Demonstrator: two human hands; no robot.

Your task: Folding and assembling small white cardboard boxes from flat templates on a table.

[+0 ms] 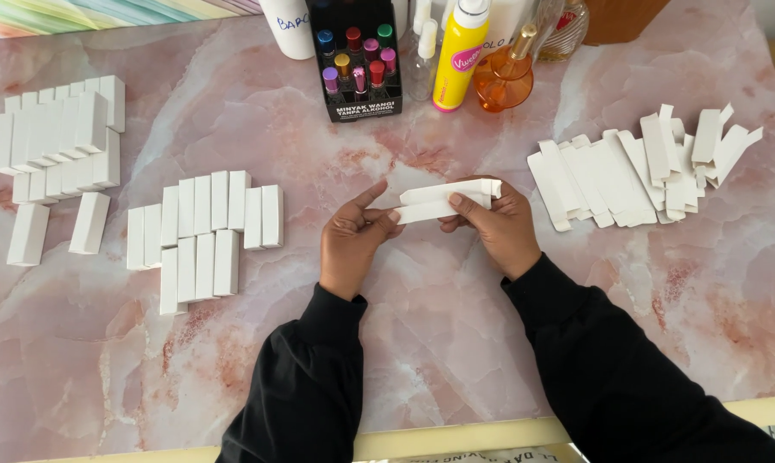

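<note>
Item: black display rack (pixel 358 86), just beyond our grip, holding small bottles with coloured caps (pixel 359 60). Item: white carton blank (pixel 446 202), partly folded, held level above the pink marble table (pixel 456 343). Our left hand (pixel 350 243) pinches its near end; our right hand (pixel 494 225) clamps the far end, thumb on top

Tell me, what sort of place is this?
Probably a small home perfume-packing table: flat white carton blanks, rows of folded white boxes, and a black rack of small perfume vials on a pink marble-look tabletop.
</note>
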